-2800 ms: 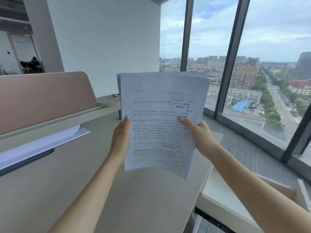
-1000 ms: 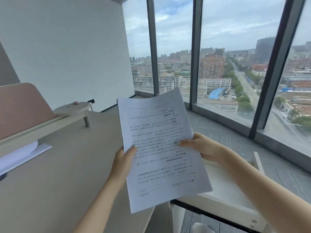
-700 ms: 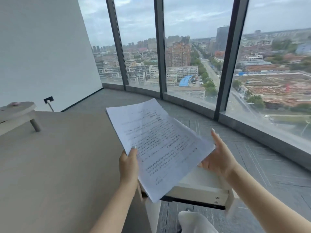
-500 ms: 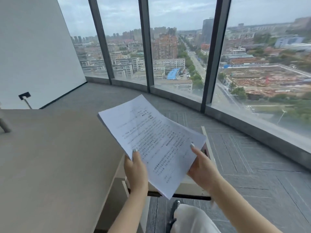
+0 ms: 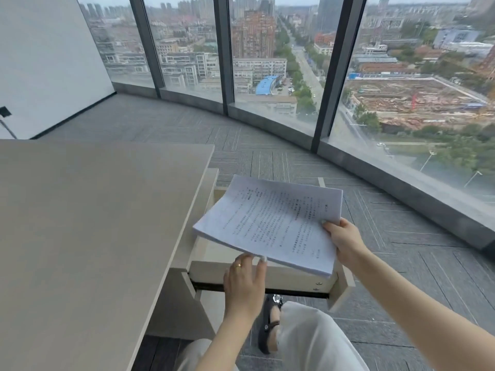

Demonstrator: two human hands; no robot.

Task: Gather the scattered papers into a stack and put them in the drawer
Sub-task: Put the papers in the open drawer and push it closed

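a: what's the surface like?

b: a broad beige desk top (image 5: 88, 223) fills the left side, matte and bare where it shows. its right edge runs diagonally down the frame, and below that edge an open drawer (image 5: 294, 277) in the same pale finish juts out to the right.

a: and the room?

b: grey carpet tiles (image 5: 267, 156) in a herringbone lay run to a curved wall of floor-to-ceiling windows (image 5: 281, 62) with dark mullions. outside is a city from high up: blocks, a long tree-lined road, a building site. a plain white wall (image 5: 48, 62) stands at the left.

a: where are the papers?

b: the stack of papers (image 5: 270, 223) is gathered into one printed sheaf, held roughly flat and slightly tilted in the air just above the open drawer, not yet lying in it.

a: who has hold of it?

b: the right hand (image 5: 345, 241) is closed on the stack's near right corner, thumb on top and fingers hidden beneath. the left hand (image 5: 245, 279) is spread wide, fingertips up at the stack's near edge; it grips nothing, and i can't tell whether the tips actually touch the paper.

a: anything else low down?

b: the person's pale trouser leg (image 5: 308, 341) and a black shoe (image 5: 267, 325) on the carpet under the drawer.
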